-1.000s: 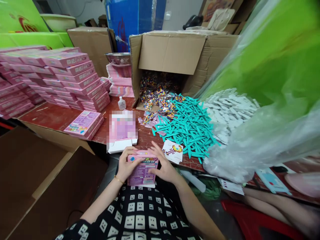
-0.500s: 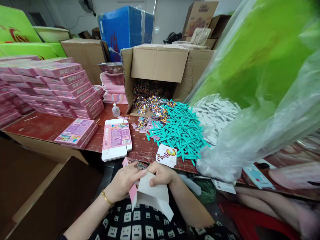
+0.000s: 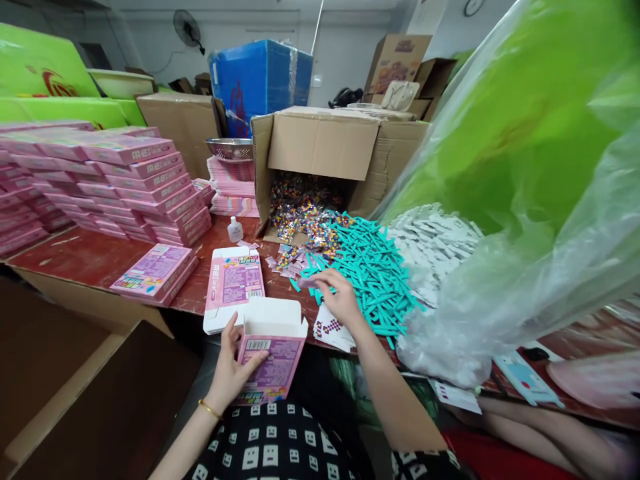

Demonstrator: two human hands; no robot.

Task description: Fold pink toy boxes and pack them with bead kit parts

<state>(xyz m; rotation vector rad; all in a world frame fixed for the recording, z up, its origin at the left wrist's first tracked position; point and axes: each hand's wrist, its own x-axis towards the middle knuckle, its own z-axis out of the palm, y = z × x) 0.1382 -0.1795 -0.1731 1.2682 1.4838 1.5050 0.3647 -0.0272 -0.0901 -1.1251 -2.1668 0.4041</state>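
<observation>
My left hand (image 3: 231, 365) grips a pink and purple carton (image 3: 274, 363), upright over my lap, its white top flaps standing open. At the front of the teal pile, my right hand (image 3: 339, 299) pinches a small pale purple sachet (image 3: 307, 283). Below that hand lie printed cards (image 3: 331, 329) with a pixel pattern. The teal plastic sticks (image 3: 373, 273) form a heap right beside my fingers. More such sachets (image 3: 287, 261) are scattered to the left of it. Flat, unfolded cartons (image 3: 233, 283) lie stacked behind the carton I hold.
Clear bags of coloured beads (image 3: 307, 223) spill from a cardboard box (image 3: 325, 143). White plastic pieces (image 3: 433, 250) lie at right by a plastic-wrapped green sheet. Pink boxes (image 3: 150, 177) are stacked at left, near a small white bottle (image 3: 235, 229). Another person's arm (image 3: 540, 427) shows at lower right.
The carton has been turned upright with its opening up and is now held by my left hand alone. My right hand has left it, reached forward and taken a sachet. The view has tilted up slightly.
</observation>
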